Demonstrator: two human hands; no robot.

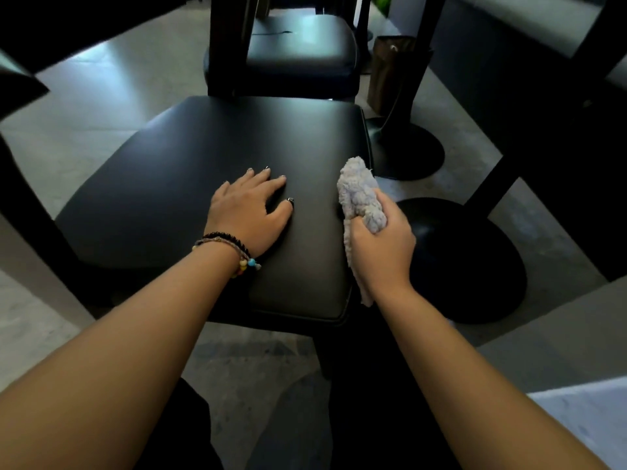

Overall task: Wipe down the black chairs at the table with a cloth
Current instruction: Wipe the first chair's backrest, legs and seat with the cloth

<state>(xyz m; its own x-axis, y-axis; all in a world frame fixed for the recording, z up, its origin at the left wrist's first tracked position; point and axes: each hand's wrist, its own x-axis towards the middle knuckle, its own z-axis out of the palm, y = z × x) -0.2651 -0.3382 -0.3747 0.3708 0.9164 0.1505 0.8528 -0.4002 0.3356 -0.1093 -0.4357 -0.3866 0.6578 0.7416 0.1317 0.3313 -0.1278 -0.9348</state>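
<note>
The near black chair point(210, 184) fills the middle of the view, its padded seat facing up and taking a dull sheen from the light; a second black chair point(298, 52) stands just beyond it, touching or nearly touching its far edge. To the right, round pedestal bases point(468, 262) rest on the grey floor point(84, 96), and dark tabletop edges cross the upper corners (too dim to read more).

The step in hand looks like wiping the near seat's right side. To do it well, I judge the cloth should be spread flatter under the palm rather than kept bunched, then drawn in long overlapping passes from the far edge toward the body, following the piped seam at the rim where dust collects, with the other hand keeping the chair from sliding.

The left hand point(249, 208) lies flat on the seat, fingers point(271, 181) straight and slightly spread, pressing down and holding nothing; beaded bracelets point(230, 247) circle the wrist.

The right hand point(381, 247) sits at the seat's right edge, its fingers curled tight round the fluffy pale cloth point(359, 195), which bulges out above the fist and trails below the wrist, against the seat's side.
</note>
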